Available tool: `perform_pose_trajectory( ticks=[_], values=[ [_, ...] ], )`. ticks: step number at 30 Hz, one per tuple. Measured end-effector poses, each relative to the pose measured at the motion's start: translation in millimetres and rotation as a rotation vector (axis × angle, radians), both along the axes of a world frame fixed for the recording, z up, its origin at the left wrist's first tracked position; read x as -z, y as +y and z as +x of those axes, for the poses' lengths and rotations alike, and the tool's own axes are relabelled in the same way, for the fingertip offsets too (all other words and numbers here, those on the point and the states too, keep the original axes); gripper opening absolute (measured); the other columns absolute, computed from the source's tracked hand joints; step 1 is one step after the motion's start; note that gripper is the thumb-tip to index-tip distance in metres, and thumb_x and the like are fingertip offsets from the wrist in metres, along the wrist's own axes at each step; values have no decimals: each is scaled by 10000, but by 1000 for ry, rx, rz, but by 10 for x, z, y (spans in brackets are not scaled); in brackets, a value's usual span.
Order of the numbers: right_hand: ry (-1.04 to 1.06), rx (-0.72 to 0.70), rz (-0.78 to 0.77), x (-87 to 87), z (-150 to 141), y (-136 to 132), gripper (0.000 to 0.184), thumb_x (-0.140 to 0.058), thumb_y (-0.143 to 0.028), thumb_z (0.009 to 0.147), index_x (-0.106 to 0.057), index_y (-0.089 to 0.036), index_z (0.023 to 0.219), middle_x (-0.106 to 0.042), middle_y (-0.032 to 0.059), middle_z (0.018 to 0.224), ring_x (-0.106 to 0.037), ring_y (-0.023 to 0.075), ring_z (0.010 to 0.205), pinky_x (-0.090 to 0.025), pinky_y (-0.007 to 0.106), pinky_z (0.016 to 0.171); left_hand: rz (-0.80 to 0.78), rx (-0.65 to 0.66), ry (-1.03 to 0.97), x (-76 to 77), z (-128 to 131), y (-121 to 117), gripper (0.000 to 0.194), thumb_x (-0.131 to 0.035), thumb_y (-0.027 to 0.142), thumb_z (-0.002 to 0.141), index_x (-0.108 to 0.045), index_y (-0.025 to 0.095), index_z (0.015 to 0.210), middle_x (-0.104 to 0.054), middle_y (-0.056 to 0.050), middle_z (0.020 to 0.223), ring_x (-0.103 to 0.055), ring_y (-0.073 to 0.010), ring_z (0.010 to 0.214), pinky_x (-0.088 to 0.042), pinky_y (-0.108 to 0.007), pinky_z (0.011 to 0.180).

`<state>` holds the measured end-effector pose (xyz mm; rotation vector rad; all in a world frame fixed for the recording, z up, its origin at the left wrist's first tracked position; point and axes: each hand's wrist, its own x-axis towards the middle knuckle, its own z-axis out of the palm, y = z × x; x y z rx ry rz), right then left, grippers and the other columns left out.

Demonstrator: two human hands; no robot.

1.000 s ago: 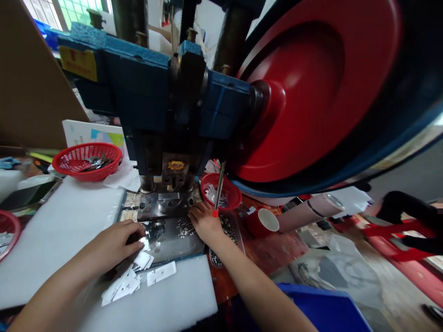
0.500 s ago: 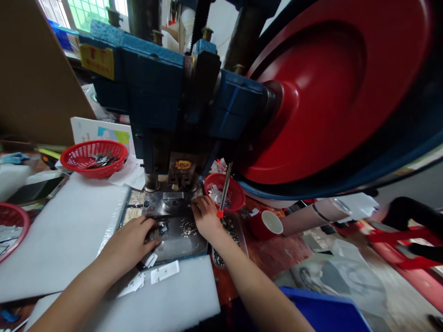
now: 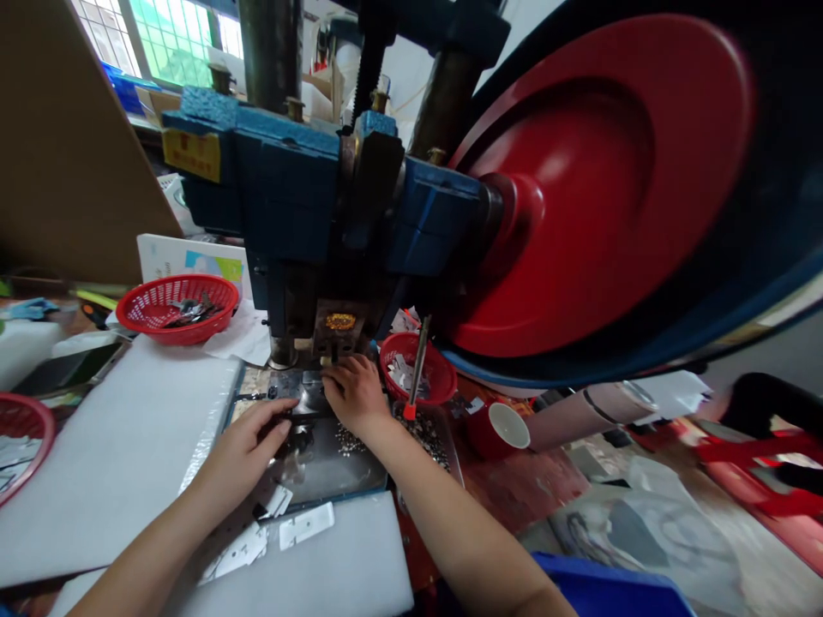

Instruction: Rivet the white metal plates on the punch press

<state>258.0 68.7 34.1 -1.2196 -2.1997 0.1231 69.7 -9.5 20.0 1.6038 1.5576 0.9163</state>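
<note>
My right hand [image 3: 355,396] reaches over the steel die block [image 3: 289,384] under the ram of a blue press [image 3: 289,188]. Its fingers are curled together at the front of the ram, and whatever they pinch is hidden. At the die's front left edge is my left hand [image 3: 248,446], thumb and forefinger closed around something dark I cannot make out. Tiny metal parts [image 3: 347,441] lie in a loose pile on the steel plate [image 3: 327,480], just below my right wrist. Flat white plates [image 3: 307,525] with small holes rest on the foam nearer me.
A big red flywheel [image 3: 597,197] fills the right side. Red baskets with metal pieces stand behind left [image 3: 177,334], at the left edge [image 3: 39,411] and beside the press [image 3: 437,377]. A tray of small parts [image 3: 430,437], a red cup [image 3: 498,428] and white foam [image 3: 122,463] surround the work.
My right hand has moved left from the die's right side to under the ram. My left hand has shifted slightly forward, up to the die's edge. The view has tilted up a little.
</note>
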Motion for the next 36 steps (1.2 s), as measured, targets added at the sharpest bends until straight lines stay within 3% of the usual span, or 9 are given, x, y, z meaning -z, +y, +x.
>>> perform_pose_trajectory(
  ticks=[3, 5, 9, 13, 16, 21, 27, 36],
  values=[
    [-31, -43, 24, -34, 47, -96, 188, -557, -329, 888, -690, -270, 1006, -673, 17, 1047, -509, 203, 1093, -331, 399, 1018, -132, -108, -165, -45, -50, 53, 559, -533, 549, 772, -575, 184, 1193, -682, -93, 1064, -654, -240, 868, -531, -364, 725],
    [-64, -34, 15, -56, 52, -142, 218, -556, -378, 888, -675, -284, 1044, -668, 11, 1099, -488, 217, 1142, -279, 440, 1065, -134, -132, -201, -85, -68, 96, 564, -543, 573, 752, -603, 176, 1148, -683, -97, 1067, -649, -249, 888, -529, -369, 738],
    [-96, -22, -16, -47, 42, -222, 271, -537, -412, 896, -641, -294, 1117, -631, 3, 1212, -444, 234, 1221, -217, 482, 1107, 12, -87, -87, -206, -57, 192, 461, -528, 543, 765, -653, 220, 1069, -685, -54, 1082, -607, -251, 1016, -463, -387, 902],
    [-35, -24, -66, 39, 81, -297, 399, -532, -429, 892, -557, -255, 1251, -551, 40, 1330, -380, 261, 1300, -232, 507, 1103, -54, -107, -3, -343, 45, 319, 399, -562, 498, 762, -651, 234, 1048, -714, -15, 936, -639, -223, 876, -477, -343, 798],
    [99, 15, -62, 84, 117, -289, 361, -505, -342, 912, -558, -205, 1242, -570, 61, 1303, -412, 239, 1278, -287, 465, 1086, -4, -124, 79, -392, 163, 442, 327, -525, 473, 794, -681, 224, 939, -716, -15, 931, -636, -215, 868, -467, -319, 769],
    [173, 13, -27, 63, 135, -207, 239, -487, -260, 916, -633, -230, 1104, -626, 34, 1208, -445, 215, 1241, -288, 433, 1082, 149, -78, 251, -351, 311, 597, 361, -453, 444, 836, -715, 202, 893, -712, -54, 940, -628, -232, 898, -462, -331, 810],
    [85, -4, -64, 47, 125, -200, 253, -488, -267, 917, -615, -284, 1136, -609, 4, 1235, -409, 217, 1272, -205, 477, 1108, 204, -68, 318, -237, 288, 676, 356, -461, 407, 829, -729, 188, 915, -696, -80, 973, -614, -244, 951, -448, -350, 883],
    [-38, -34, -28, -41, 137, -170, 233, -512, -344, 912, -634, -281, 1100, -632, -4, 1208, -412, 228, 1270, -173, 514, 1113, 253, -83, 326, -111, 255, 728, 347, -455, 383, 816, -717, 214, 970, -678, -62, 985, -597, -237, 1000, -435, -342, 940]
  ],
)
